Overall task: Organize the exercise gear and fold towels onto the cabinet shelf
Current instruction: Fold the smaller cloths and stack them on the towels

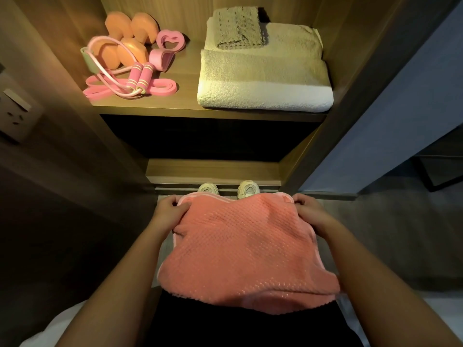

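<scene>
A pink waffle-textured towel [240, 249] hangs against my body below the shelf. My left hand [170, 211] pinches its far left corner and my right hand [309, 209] pinches its far right corner. On the lit cabinet shelf [190, 106] above lie two orange dumbbells [130, 38], a pink skipping rope [137, 78], pink resistance bands [160, 88] and a heart-shaped pink band [171, 41] on the left. On the right a folded white towel [265, 81] carries a smaller folded grey towel [239, 28].
Wooden cabinet side walls [355, 78] frame the shelf. A dark compartment [208, 136] lies under it, with a low wooden ledge [213, 171] in front of my shoes [248, 189]. A wall socket plate [15, 113] is at the left. Grey floor spreads to the right.
</scene>
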Action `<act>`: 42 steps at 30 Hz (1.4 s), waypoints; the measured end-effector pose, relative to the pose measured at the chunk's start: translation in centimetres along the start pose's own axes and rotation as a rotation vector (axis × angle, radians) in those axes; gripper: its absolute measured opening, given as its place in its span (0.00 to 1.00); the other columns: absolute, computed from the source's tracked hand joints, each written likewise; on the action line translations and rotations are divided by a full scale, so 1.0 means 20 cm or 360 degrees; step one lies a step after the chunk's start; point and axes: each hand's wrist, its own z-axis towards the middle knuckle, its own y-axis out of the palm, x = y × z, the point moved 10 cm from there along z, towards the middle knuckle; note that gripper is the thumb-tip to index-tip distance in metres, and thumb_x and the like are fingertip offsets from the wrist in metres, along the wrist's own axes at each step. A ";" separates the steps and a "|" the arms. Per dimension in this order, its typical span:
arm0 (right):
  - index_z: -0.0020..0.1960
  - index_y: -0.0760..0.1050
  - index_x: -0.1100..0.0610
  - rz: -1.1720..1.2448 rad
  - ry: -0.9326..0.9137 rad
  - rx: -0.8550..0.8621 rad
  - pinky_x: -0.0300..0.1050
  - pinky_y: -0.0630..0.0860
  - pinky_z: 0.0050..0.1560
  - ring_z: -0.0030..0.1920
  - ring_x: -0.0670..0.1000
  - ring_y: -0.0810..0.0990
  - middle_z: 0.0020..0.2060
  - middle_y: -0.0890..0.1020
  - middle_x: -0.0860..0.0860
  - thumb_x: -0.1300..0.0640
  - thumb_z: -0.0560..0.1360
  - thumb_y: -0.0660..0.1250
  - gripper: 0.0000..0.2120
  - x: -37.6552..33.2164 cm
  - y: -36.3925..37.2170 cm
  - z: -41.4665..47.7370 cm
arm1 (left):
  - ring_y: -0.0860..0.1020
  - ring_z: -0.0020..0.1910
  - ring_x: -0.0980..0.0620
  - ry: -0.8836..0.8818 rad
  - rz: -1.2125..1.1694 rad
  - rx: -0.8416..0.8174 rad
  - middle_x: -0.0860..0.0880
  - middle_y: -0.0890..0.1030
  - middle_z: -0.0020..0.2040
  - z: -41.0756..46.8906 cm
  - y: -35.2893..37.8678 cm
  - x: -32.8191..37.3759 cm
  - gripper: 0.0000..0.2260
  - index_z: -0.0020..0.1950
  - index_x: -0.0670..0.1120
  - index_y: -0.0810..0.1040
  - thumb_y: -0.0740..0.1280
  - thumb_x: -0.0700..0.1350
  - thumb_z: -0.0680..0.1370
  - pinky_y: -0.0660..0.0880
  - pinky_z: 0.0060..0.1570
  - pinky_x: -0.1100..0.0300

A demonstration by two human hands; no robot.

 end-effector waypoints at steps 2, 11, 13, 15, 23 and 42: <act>0.47 0.80 0.58 0.0003 0.0009 -0.0055 0.40 0.75 0.33 0.39 0.49 0.80 0.40 0.83 0.53 0.59 0.75 0.69 0.03 0.00 0.01 0.00 | 0.80 0.45 0.44 -0.0015 -0.0017 0.0012 0.43 0.81 0.45 -0.01 -0.01 -0.01 0.05 0.49 0.43 0.79 0.68 0.44 0.78 0.75 0.38 0.58; 0.49 0.79 0.58 0.0140 0.0028 -0.0179 0.40 0.78 0.35 0.39 0.49 0.83 0.43 0.84 0.54 0.59 0.71 0.74 0.08 0.00 0.01 0.00 | 0.80 0.43 0.46 -0.0007 -0.0021 0.0038 0.45 0.82 0.45 0.00 -0.02 -0.03 0.05 0.49 0.44 0.79 0.68 0.45 0.78 0.74 0.36 0.58; 0.53 0.79 0.61 0.0246 0.0055 -0.0220 0.43 0.81 0.38 0.39 0.49 0.85 0.45 0.84 0.56 0.61 0.72 0.73 0.11 0.00 0.01 0.00 | 0.79 0.42 0.47 0.0016 -0.0013 0.0050 0.45 0.81 0.44 0.00 -0.02 -0.02 0.05 0.47 0.44 0.79 0.68 0.45 0.78 0.73 0.35 0.59; 0.53 0.79 0.60 0.0288 0.0088 -0.0293 0.45 0.82 0.41 0.40 0.51 0.85 0.45 0.84 0.56 0.62 0.72 0.73 0.10 0.00 0.02 -0.01 | 0.79 0.41 0.47 0.0048 -0.0002 0.0076 0.45 0.81 0.43 -0.01 -0.04 0.00 0.06 0.45 0.44 0.79 0.69 0.46 0.77 0.73 0.36 0.58; 0.46 0.75 0.62 0.0583 -0.0248 -0.0196 0.42 0.74 0.41 0.39 0.51 0.76 0.38 0.76 0.56 0.73 0.75 0.64 0.07 -0.30 -0.12 -0.08 | 0.78 0.38 0.50 0.0355 -0.0214 0.0240 0.48 0.81 0.38 -0.09 -0.25 0.29 0.09 0.41 0.45 0.81 0.69 0.48 0.77 0.72 0.35 0.58; 0.40 0.83 0.47 -0.0417 -0.1193 0.0387 0.32 0.76 0.45 0.39 0.37 0.81 0.37 0.84 0.43 0.69 0.71 0.70 0.16 -1.20 -0.58 -0.37 | 0.80 0.48 0.55 0.1140 -0.0290 0.0431 0.57 0.82 0.45 -0.41 -0.82 1.26 0.07 0.43 0.57 0.81 0.71 0.44 0.76 0.76 0.46 0.56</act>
